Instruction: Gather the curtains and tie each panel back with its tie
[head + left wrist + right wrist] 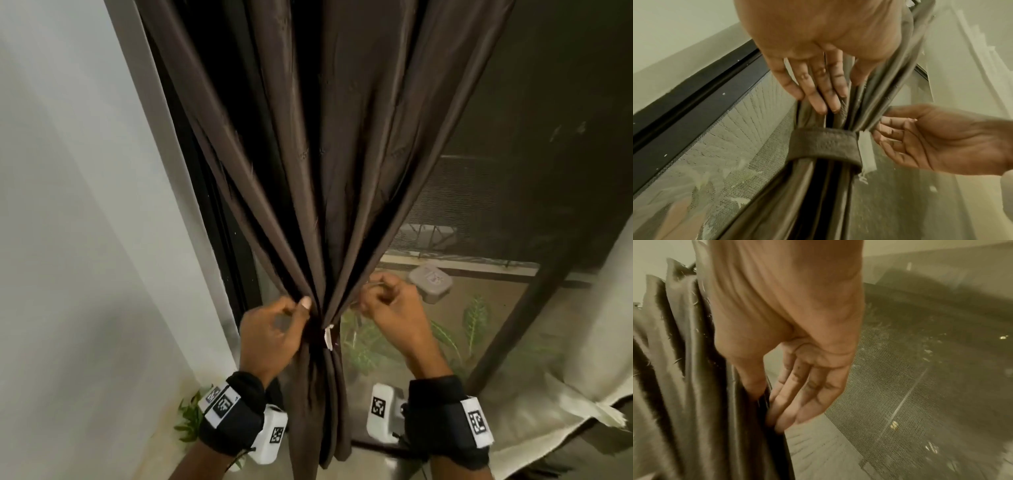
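Observation:
A dark brown curtain [329, 171] hangs in front of me, gathered into a narrow bundle at hand height. A dark fabric tie [824, 146] is wrapped round the bundle, with a white tag [866, 149] at its right end; the tag [329, 337] also shows in the head view. My left hand [291, 315] holds the folds just above the tie, thumb in front and fingers [818, 97] lying along the pleats. My right hand [376, 298] pinches the curtain's right edge fold [764, 402] just above the tie.
A white wall [68, 240] and a black window frame [212, 222] stand on the left. Behind the curtain is a mesh screen [479, 205] with plants [476, 318] and a grey box [430, 279] beyond. Pale cloth [565, 359] hangs at the right.

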Motion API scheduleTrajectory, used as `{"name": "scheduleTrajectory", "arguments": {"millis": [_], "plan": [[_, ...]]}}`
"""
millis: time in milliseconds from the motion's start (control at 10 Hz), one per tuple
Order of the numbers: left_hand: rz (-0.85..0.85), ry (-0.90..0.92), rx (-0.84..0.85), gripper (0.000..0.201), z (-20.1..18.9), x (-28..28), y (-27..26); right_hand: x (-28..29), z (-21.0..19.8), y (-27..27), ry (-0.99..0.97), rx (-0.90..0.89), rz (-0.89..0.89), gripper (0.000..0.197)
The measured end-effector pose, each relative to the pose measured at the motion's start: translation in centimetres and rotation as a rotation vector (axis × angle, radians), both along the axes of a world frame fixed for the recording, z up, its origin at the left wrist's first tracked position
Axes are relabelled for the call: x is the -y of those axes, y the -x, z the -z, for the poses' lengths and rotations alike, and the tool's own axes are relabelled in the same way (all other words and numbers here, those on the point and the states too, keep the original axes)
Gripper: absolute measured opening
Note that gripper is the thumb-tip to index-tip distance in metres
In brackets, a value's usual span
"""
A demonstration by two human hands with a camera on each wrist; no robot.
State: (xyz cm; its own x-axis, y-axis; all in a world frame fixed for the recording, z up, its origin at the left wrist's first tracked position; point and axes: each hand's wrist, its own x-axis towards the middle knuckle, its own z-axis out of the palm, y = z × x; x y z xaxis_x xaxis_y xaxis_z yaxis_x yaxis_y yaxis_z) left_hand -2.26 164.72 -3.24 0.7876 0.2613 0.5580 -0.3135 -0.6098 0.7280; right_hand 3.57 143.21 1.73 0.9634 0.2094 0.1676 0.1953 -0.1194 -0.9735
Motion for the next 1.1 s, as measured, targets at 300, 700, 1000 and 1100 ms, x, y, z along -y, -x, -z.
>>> {"name": "scheduleTrajectory", "arguments": {"millis": [300, 700, 1000, 1100], "plan": [[-0.134, 0.281, 0.087, 0.009, -8.0, -4.3, -3.9, -0.1, -9.6, -1.1, -0.499, 0.305, 0.059, 0.032], [-0.430, 0.462, 0.097, 0.027, -6.0, -6.4, -3.4, 4.9, -10.9, -7.1, -0.182, 0.451, 0.137, 0.023], [-0.385, 0.276, 0.098, 0.018, -5.5, 4.6, 2.1, 6.1, -9.7, -5.4, -0.063, 0.460, -0.089, 0.020], [-0.371, 0.193, 0.147, 0.022, -5.6, 8.9, 3.7, 8.0, -7.9, -2.1, 0.090, 0.428, -0.152, 0.016]]}}
